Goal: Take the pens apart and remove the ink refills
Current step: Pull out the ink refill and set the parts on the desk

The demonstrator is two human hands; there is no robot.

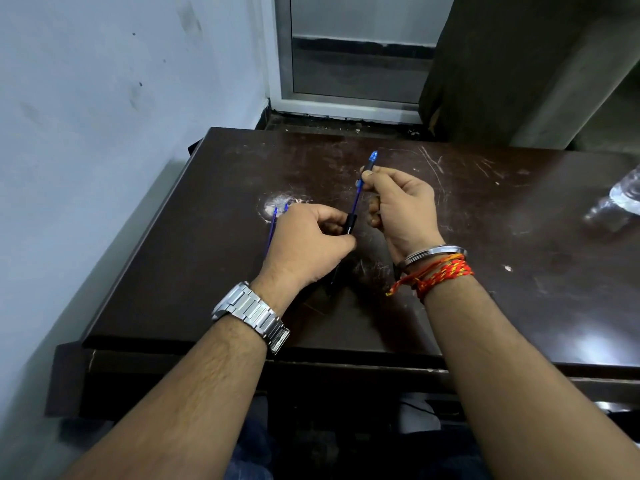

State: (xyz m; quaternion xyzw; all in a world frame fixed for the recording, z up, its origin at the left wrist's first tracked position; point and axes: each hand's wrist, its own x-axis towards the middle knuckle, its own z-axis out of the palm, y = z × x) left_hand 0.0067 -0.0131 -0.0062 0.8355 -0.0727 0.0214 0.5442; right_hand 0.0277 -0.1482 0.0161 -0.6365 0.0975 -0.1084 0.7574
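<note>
Mid-table (485, 306), left hand (308, 244) clasps black barrel (350, 224), right hand (401, 206) pinches refill (355, 202), edges well clear.

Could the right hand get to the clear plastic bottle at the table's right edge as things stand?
Probably not at once. The path across the table to the bottle looks free, but the right hand is shut on the blue refill it shares with the left hand.
</note>
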